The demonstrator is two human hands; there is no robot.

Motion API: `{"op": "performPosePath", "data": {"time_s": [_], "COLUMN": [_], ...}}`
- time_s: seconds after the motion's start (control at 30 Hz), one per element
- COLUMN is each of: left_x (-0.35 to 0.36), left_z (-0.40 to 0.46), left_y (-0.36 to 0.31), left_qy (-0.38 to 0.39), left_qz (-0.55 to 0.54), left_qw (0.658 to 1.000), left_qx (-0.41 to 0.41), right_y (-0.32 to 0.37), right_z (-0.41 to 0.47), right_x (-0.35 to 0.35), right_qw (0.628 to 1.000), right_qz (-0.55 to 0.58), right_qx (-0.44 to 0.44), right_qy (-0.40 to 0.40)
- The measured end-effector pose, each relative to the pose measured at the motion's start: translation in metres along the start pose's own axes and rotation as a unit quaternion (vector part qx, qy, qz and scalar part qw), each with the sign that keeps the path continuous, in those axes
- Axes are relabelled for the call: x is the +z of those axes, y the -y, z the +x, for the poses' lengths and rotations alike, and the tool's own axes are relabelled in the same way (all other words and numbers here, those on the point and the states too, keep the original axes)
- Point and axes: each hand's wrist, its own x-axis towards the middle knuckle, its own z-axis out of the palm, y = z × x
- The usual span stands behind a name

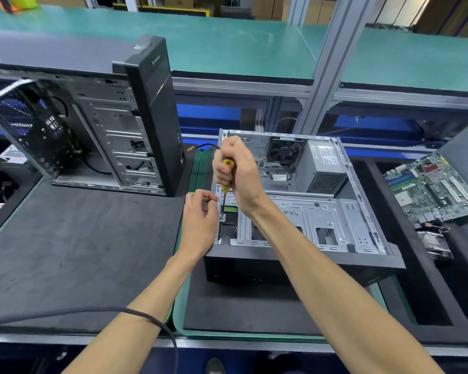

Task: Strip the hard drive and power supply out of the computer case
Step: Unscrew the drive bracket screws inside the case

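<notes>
- Left hand (200,222): fingers loosely curled, holding nothing visible, at the near left corner of the open computer case (303,211).
- Right hand (234,171): fist wrapped round the yellow-and-black screwdriver (225,184), held upright, tip on the drive bracket (295,220) at the case's left edge.
- Computer case: lying flat on the green mat (197,327), side panel off.
- Power supply (322,168): grey box seated in the far right corner of the case, fan (284,151) beside it.
- Hard drive: not identifiable under the bracket.
- Second case (106,122): upright, far left.
- Circuit board (432,184): far right.
</notes>
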Motion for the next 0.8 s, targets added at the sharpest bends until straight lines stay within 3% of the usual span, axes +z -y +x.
{"op": "performPosePath", "data": {"time_s": [0.2, 0.37, 0.53, 0.7, 0.8], "left_x": [-0.0004, -0.0005, -0.0011, -0.0008, -0.0008], "left_z": [-0.0003, -0.0006, -0.0006, -0.0011, -0.0008], "left_y": [0.0002, 0.0001, -0.0001, -0.0008, -0.0008], "left_qy": [-0.002, -0.003, 0.002, 0.001, 0.001], "left_qz": [-0.008, -0.006, -0.013, -0.015, -0.016], "left_qw": [1.000, 1.000, 1.000, 1.000, 1.000], "left_qx": [0.000, 0.003, 0.001, -0.002, -0.004], "right_y": [-0.0061, -0.0024, -0.0069, -0.0076, -0.0065], "right_z": [-0.0068, -0.0026, -0.0032, -0.0064, -0.0102], "right_x": [0.0062, 0.0051, 0.0094, 0.0049, 0.0087], "right_qw": [0.993, 1.000, 1.000, 0.997, 0.999], "right_qz": [-0.100, 0.001, -0.007, -0.059, -0.035], "right_qx": [-0.043, -0.004, -0.012, -0.027, -0.016], "right_qy": [-0.044, -0.014, 0.016, -0.034, -0.023]}}
